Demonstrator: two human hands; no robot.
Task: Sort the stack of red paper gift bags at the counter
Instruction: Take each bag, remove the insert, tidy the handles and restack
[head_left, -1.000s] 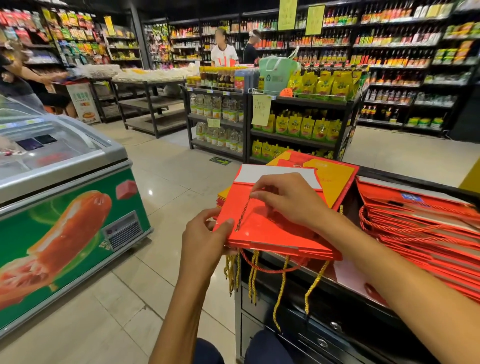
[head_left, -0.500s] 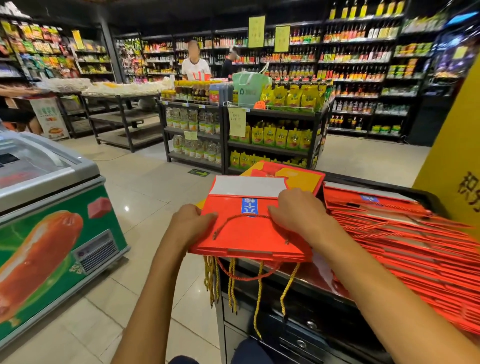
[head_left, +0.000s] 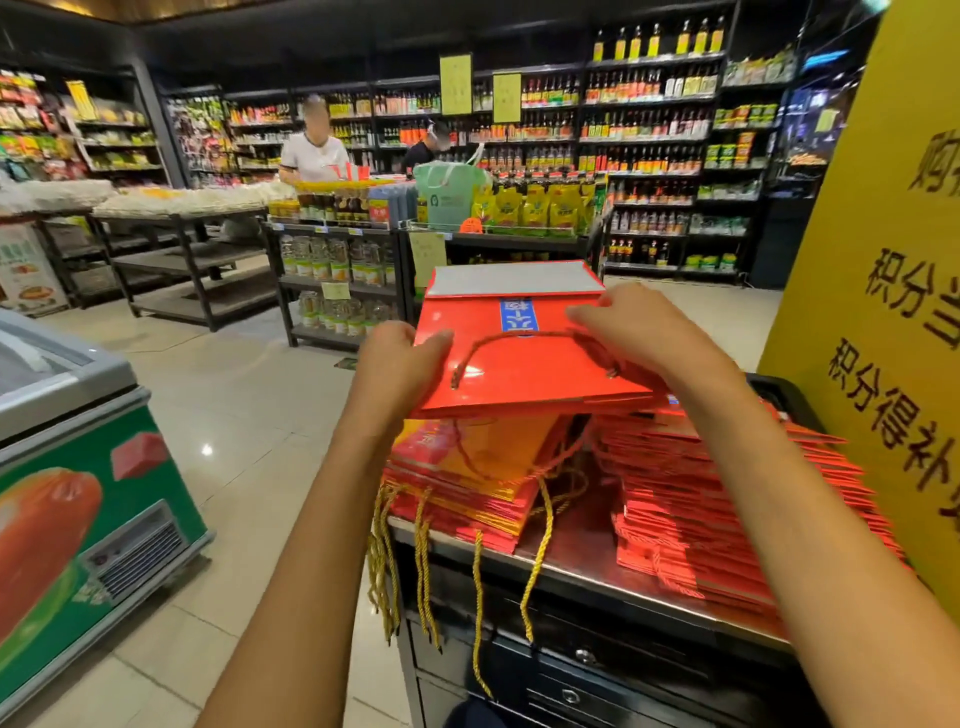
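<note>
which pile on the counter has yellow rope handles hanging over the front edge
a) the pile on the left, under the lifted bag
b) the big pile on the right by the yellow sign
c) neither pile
a: the yellow cords dangle off the counter's front edge from the left pile, below the red bag that both hands hold up; the right pile shows only red cords, lying on the counter.
</note>
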